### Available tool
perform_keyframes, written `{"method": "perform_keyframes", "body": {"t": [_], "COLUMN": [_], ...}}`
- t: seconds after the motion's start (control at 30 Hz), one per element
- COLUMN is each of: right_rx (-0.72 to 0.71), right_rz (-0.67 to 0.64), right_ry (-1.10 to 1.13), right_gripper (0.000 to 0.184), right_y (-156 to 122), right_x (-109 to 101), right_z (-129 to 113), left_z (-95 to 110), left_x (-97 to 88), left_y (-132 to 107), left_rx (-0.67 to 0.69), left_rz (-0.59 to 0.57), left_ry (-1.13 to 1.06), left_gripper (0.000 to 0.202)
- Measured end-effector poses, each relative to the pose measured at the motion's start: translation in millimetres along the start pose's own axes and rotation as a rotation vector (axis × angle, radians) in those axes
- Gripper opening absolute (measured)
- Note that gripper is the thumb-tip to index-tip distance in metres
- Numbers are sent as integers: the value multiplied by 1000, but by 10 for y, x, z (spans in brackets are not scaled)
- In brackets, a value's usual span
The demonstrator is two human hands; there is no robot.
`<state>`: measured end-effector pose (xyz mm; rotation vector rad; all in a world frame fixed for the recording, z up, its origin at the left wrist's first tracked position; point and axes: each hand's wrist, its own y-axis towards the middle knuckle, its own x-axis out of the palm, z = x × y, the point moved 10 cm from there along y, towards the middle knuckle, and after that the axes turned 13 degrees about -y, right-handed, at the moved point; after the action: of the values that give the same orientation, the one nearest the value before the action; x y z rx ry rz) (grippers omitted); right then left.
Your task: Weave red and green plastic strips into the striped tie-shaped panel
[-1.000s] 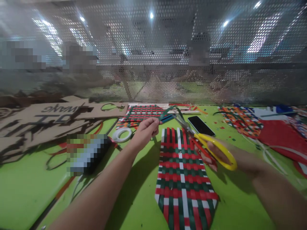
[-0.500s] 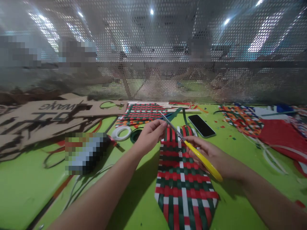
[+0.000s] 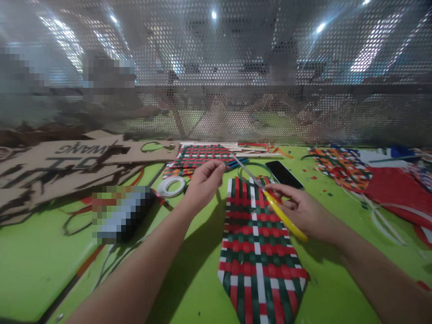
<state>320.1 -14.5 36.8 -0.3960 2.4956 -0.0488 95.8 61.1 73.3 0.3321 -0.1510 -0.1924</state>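
Note:
My right hand (image 3: pixel 303 209) grips scissors with yellow handles (image 3: pixel 286 218). Their metal blades (image 3: pixel 249 173) point up and left over the far end of a woven piece. To the left of the blade tips, my left hand (image 3: pixel 205 182) is closed in a pinch; what sits between its fingertips is too small to make out. Below both hands lies the woven piece (image 3: pixel 258 247) of red, dark green and white strips, flat on the green table. A thin dark green strip (image 3: pixel 239 173) curves behind the blades, beyond the woven piece.
A phone (image 3: pixel 285 174) lies beyond my right hand. White tape roll (image 3: pixel 171 186), a pixelated device (image 3: pixel 123 213) with a cable, and cut cardboard (image 3: pixel 84 155) are at left. Another woven piece (image 3: pixel 202 155) lies behind; orange weaving (image 3: pixel 340 168) and red material (image 3: pixel 398 191) are right. A perforated screen (image 3: pixel 216 112) stands behind.
My left hand has moved a little left and up, away from the woven piece. My right hand and the scissors shifted slightly right. The dark green strip now curls into a loop.

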Motion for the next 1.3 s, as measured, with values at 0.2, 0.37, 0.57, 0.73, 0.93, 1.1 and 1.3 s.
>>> {"method": "perform_keyframes", "body": {"t": [0.2, 0.37, 0.57, 0.73, 0.93, 1.1, 1.3], "right_rx": [129, 434, 617, 635, 429, -269, -239], "right_rz": [506, 586, 447, 473, 538, 416, 321], "right_ry": [-575, -1016, -1039, -1110, -1114, -863, -1019], "right_gripper": [49, 59, 60, 53, 41, 38, 23], "right_y": [8, -66, -60, -37, 79, 538, 1081], "right_x": [-1069, -1700, -1864, -1869, -1514, -590, -126], "right_z": [343, 920, 1528, 1531, 900, -84, -207], "left_z": [268, 2, 146, 194, -11, -26, -81], "left_x": [-489, -717, -549, -185, 164, 376, 613], "left_y": [94, 117, 79, 35, -33, -120, -241], "left_rx": [269, 67, 271, 393, 362, 396, 400], "left_rz": [232, 264, 268, 55, -199, -313, -519], "left_ry": [1007, 1415, 1308, 1151, 949, 975, 1076], "left_gripper": [27, 32, 27, 26, 22, 24, 23]}}
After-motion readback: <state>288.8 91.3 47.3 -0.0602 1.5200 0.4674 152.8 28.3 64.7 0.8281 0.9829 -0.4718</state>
